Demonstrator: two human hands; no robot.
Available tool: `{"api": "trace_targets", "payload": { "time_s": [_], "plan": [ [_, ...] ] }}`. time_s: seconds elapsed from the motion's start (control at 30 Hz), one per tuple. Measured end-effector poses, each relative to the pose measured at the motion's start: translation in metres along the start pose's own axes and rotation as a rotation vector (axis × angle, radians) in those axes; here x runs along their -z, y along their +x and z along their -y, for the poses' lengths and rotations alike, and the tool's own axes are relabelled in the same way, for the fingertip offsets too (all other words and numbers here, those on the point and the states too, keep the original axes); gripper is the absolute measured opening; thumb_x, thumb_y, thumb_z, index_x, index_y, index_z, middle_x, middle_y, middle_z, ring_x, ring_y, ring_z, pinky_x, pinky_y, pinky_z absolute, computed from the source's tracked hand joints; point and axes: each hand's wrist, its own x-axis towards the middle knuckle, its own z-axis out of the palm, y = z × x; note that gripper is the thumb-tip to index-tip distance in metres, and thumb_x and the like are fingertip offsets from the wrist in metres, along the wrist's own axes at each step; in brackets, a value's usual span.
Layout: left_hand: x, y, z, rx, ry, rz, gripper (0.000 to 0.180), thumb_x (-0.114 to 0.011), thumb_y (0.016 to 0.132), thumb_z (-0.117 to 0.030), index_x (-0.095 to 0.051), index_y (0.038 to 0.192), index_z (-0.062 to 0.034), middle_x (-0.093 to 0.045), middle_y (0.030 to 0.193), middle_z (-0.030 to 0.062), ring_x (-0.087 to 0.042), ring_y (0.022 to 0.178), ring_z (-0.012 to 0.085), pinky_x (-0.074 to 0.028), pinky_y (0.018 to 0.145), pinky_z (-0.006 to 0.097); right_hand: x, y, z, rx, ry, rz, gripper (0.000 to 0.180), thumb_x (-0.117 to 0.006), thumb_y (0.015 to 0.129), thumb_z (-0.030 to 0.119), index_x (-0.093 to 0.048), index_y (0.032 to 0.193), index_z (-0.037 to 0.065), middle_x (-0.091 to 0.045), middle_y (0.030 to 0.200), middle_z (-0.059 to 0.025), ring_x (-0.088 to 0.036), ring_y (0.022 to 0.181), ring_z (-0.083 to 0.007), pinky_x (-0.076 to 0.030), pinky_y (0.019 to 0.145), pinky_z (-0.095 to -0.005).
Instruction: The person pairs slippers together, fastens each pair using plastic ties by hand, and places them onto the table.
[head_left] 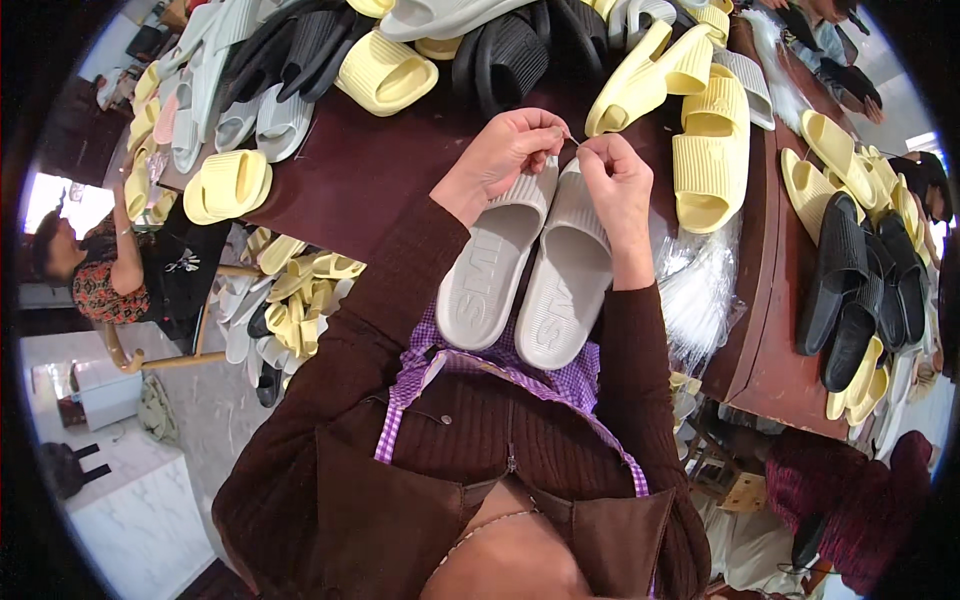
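A pair of light grey slides stands in front of me with heels toward my body, the left slide (pixel 487 275) close beside the right slide (pixel 562 300). Above their straps, my left hand (pixel 505 155) and my right hand (pixel 615 185) pinch from either side. Between the fingertips a short bit of thin strand (pixel 572 140) shows, too fine to make out fully. The fingers of both hands are closed. To the right of my right hand lies a clear plastic bag (pixel 700 300) with a bundle of thin white strands.
Yellow slides (pixel 712 150) lie right of my hands, with black slides (pixel 515 60) beyond. Another yellow pair (pixel 228 186) rests on the dark red table (pixel 350 180) at left. More slides (pixel 850 280) cover a table at right. A person (pixel 110 270) sits at left.
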Motion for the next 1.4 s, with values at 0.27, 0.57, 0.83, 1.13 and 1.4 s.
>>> {"api": "trace_targets", "payload": {
  "time_s": [0.27, 0.57, 0.83, 1.13, 1.4],
  "plan": [
    [-0.003, -0.002, 0.000, -0.023, 0.042, -0.019, 0.006, -0.061, 0.087, -0.007, -0.063, 0.091, -0.0036, -0.059, 0.077, -0.0014, -0.049, 0.058, 0.0039, -0.040, 0.055, 0.016, -0.001, 0.001, -0.004, 0.060, -0.066, -0.041, 0.005, -0.062, 0.080, 0.004, -0.063, 0.083, 0.001, -0.058, 0.060, -0.0014, -0.048, 0.054, -0.0042, -0.041, 0.051, -0.0217],
    [-0.008, -0.003, 0.004, -0.017, 0.070, -0.044, 0.007, -0.062, 0.085, -0.006, -0.064, 0.091, -0.0034, -0.059, 0.075, -0.0021, -0.049, 0.060, 0.0042, -0.040, 0.056, 0.017, -0.001, -0.001, -0.001, 0.103, -0.192, -0.027, 0.006, -0.062, 0.083, 0.004, -0.063, 0.088, 0.000, -0.054, 0.065, 0.0025, -0.045, 0.060, -0.0028, -0.039, 0.056, -0.0190],
    [-0.005, -0.003, 0.003, 0.019, 0.104, -0.002, 0.007, -0.063, 0.085, -0.006, -0.064, 0.090, -0.0031, -0.059, 0.073, -0.0016, -0.049, 0.060, 0.0048, -0.039, 0.056, 0.018, -0.005, 0.000, -0.005, 0.215, -0.284, -0.051, 0.007, -0.062, 0.082, 0.006, -0.064, 0.088, 0.003, -0.057, 0.068, -0.0054, -0.051, 0.065, -0.0140, -0.044, 0.060, -0.0275],
    [-0.001, 0.001, -0.007, -0.181, -0.020, -0.130, 0.020, -0.059, 0.087, -0.008, -0.062, 0.105, 0.0006, -0.064, 0.088, 0.0053, -0.055, 0.068, 0.0085, -0.045, 0.062, 0.022, 0.013, 0.007, 0.004, 0.476, -0.430, -0.279, 0.009, -0.063, 0.083, 0.005, -0.064, 0.091, 0.001, -0.063, 0.075, -0.0093, -0.059, 0.072, -0.0206, -0.048, 0.068, -0.0316],
    [0.081, -0.026, 0.000, -0.199, 0.309, -0.382, 0.022, -0.057, 0.090, -0.016, -0.061, 0.105, -0.0005, -0.063, 0.082, 0.0047, -0.052, 0.066, 0.0083, -0.042, 0.058, 0.021, 0.016, -0.096, 0.058, -0.010, -0.409, 0.426, 0.031, -0.066, 0.083, 0.024, -0.063, 0.102, 0.000, -0.066, 0.087, -0.0153, -0.065, 0.076, -0.0308, -0.052, 0.069, -0.0379]
  ]
}}
